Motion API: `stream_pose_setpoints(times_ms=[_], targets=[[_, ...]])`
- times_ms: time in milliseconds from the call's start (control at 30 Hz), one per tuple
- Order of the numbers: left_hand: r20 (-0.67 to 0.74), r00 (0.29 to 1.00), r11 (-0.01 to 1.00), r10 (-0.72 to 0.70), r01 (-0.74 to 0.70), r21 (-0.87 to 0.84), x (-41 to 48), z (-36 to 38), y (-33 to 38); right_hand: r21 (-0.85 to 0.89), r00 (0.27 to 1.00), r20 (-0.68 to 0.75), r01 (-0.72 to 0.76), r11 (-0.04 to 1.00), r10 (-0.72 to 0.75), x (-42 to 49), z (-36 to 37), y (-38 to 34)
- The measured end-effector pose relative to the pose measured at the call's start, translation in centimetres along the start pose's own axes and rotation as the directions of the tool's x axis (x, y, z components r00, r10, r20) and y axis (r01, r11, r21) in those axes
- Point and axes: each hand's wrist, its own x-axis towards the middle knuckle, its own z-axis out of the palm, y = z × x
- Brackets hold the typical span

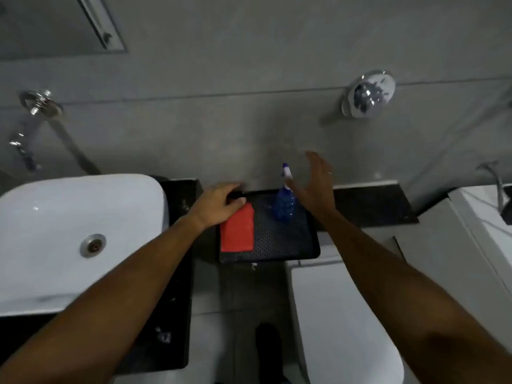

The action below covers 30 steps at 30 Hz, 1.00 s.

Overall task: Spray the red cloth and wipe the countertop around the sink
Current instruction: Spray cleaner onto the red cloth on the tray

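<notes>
Head view, everything placed vs the black tray [285,245]: it sits on the dark countertop [371,203] w/ its near edge overhanging, just right of the white sink [55,217]. Red cloth [238,232] lies flat on the tray's left part, folded into a rectangle. Blue spray bottle [283,205] stands at the tray's back, nozzle up, right of the cloth & apart from it.

My left hand [219,203] is curled over the tray's back-left corner, fingers [235,188] wrapped on the rim, thumb just above the cloth's top edge – it grips the tray, not the cloth. My right hand [314,184] hangs just right of the bottle, fingers spread wide, palm facing it, holding nothing; can't tell if the thumb touches the bottle yet.

Step in hand, I reckon: take the bottle. To do it well – close round the body low, below the neck, so it doesn't tip on the textured tray; keep my left steady on the rim since the tray overhangs & could rock. Then index finger on the trigger, nozzle aimed at the cloth, not the wall. Nothing sprayed or wiped so far by the look of it
</notes>
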Motion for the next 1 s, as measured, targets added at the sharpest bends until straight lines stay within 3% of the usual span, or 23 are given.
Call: stream_pose_setpoints(times_ms=[67, 133, 333, 467, 600, 800, 933, 1000], targets=[[0.016, 0.990, 0.987, -0.140, 0.140, -0.076, 0.2, 1.5, -1.3, 0.113, 0.981, 0.018, -0.193, 0.975, 0.192, 0.0, 0.9, 2.4], [0.083, 0.965, 0.961, -0.249, 0.257, -0.100, 0.1, 3.6, -3.0, 0.166, 0.944, 0.135, -0.321, 0.932, 0.301, -0.4, 2.5, 5.2], [0.160, 0.926, 0.927, -0.342, 0.361, -0.105, 1.5, 8.8, -7.7, 0.266, 0.879, 0.333, -0.434, 0.861, 0.340, 2.4, 7.8, 8.8], [0.149, 0.937, 0.937, -0.317, 0.334, -0.102, 1.6, 11.7, -9.6, 0.311, 0.903, 0.345, -0.367, 0.876, 0.256, 4.1, 10.6, 9.8], [0.156, 0.947, 0.949, -0.279, 0.297, -0.103, 1.5, 13.8, -11.2, 0.364, 0.894, 0.289, -0.434, 0.824, 0.344, 4.4, 12.3, 10.4], [0.134, 0.945, 0.946, -0.297, 0.311, -0.094, 1.6, 14.5, -12.0, 0.415, 0.924, 0.227, -0.377, 0.828, 0.307, 5.0, 12.4, 9.7], [0.160, 0.944, 0.955, -0.289, 0.274, 0.113, 1.3, 14.4, -12.8, 0.292, 0.906, 0.394, -0.286, 0.913, 0.158, 6.4, 11.0, 8.2], [0.203, 0.930, 0.930, -0.307, 0.248, 0.271, 0.7, 14.8, -13.0, 0.164, 0.790, 0.606, -0.240, 0.957, 0.094, 6.5, 10.5, 7.0]])
